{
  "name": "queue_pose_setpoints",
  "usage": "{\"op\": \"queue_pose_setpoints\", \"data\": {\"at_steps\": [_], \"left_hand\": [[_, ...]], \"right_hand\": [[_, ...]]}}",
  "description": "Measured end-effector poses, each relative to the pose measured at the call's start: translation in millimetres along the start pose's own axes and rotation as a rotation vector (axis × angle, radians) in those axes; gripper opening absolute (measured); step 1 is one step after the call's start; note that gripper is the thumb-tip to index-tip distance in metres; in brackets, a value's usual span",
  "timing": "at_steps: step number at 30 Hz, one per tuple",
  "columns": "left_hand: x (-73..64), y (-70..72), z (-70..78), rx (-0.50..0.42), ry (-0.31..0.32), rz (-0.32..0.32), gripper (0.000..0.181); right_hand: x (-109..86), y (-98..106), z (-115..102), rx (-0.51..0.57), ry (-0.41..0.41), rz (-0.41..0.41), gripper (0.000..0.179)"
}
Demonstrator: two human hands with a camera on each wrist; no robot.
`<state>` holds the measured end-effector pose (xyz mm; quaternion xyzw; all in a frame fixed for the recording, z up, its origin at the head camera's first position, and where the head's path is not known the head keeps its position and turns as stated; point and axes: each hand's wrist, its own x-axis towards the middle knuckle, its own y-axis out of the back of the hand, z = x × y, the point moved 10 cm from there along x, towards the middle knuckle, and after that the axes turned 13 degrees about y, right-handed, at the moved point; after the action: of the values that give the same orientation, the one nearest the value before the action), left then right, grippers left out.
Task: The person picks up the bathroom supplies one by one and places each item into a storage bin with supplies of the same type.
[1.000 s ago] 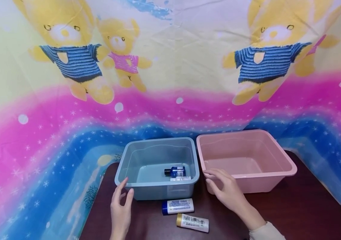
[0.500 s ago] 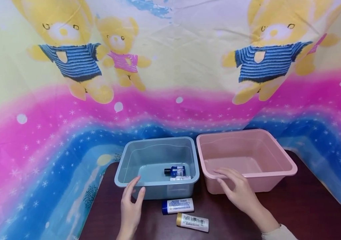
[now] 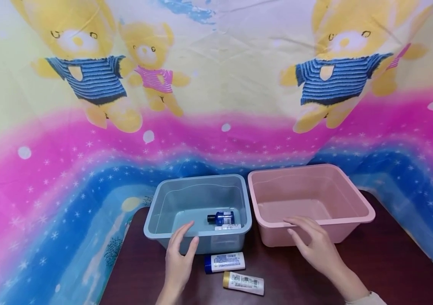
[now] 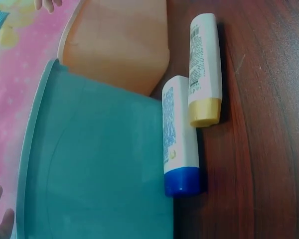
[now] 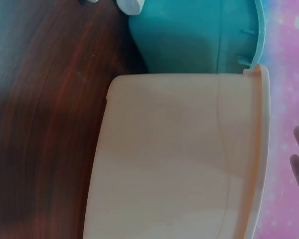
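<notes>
My left hand [image 3: 180, 258] hovers in front of the blue basin [image 3: 197, 245], fingers loosely bent and holding nothing. Before the pink basin [image 3: 277, 235] is my right hand [image 3: 317, 245], relaxed, with nothing in its grasp. Inside the blue basin lie a dark blue bottle [image 3: 224, 218] with a black cap and a white item [image 3: 228, 227], partly hidden by the front wall. On the table in front lie a white bottle with a blue cap [image 4: 179, 134] and a white bottle with a gold cap [image 4: 204, 64].
Both basins stand side by side on a dark wooden table [image 3: 296, 279]. Behind them hangs a cloth backdrop [image 3: 216, 84] printed with teddy bears. The table's left and right edges show in the head view.
Both hands have drifted to the right, the left one along the front of the blue basin, the right one along the pink basin. The bottles and basins have stayed in place.
</notes>
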<state>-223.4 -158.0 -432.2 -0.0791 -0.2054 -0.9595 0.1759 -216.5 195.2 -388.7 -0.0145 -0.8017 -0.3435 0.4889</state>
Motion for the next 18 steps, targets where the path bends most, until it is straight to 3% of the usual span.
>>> {"op": "queue_pose_setpoints", "data": {"at_steps": [10, 18], "left_hand": [[-0.6, -20.9, 17.2, 0.006, -0.091, -0.067, 0.040], [0.7, -36.5, 28.4, 0.038, -0.164, -0.108, 0.043]], "right_hand": [[-12.5, 16.2, 6.3, -0.049, 0.031, 0.030, 0.048], [-23.0, 25.6, 11.2, -0.052, 0.020, 0.041, 0.046]]}}
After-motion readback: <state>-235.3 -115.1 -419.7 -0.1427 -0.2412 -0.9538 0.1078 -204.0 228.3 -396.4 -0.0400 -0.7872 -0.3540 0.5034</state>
